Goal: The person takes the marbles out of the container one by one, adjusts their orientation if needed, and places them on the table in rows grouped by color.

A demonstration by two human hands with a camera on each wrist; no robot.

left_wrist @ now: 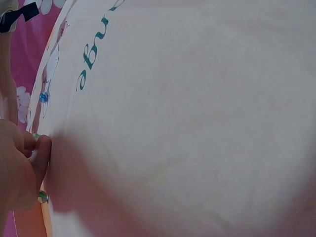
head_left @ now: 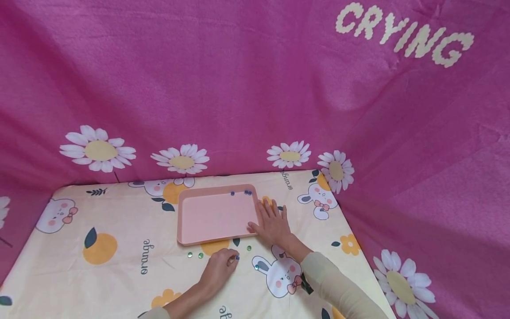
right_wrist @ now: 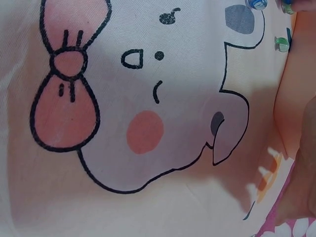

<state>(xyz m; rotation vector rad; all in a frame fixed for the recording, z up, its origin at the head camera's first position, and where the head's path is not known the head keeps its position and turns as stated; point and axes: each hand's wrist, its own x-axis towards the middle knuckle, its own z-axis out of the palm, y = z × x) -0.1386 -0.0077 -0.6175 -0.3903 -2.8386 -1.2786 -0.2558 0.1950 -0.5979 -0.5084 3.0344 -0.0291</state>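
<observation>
My left hand (head_left: 218, 268) is low over the tablecloth, in front of a pink tray (head_left: 181, 221). Its thumb and index finger pinch a small glass marble (head_left: 237, 257), which looks blue in the head view. My right hand (head_left: 275, 225) lies with spread, straight fingers against the tray's right rim. Inside the tray, several blue marbles (head_left: 233, 193) sit near the far right corner. Green marbles (head_left: 201, 255) lie on the cloth between tray and left hand, with another green marble (right_wrist: 282, 44) nearer the right hand. A blue marble (head_left: 256, 267) rests on a printed rabbit's ear.
A cream tablecloth (head_left: 119, 292) printed with rabbits, oranges and flowers covers the table. Magenta curtains (head_left: 239, 88) with daisies rise behind it and along both sides. A dark strap piece (head_left: 307, 283) shows beside the right sleeve.
</observation>
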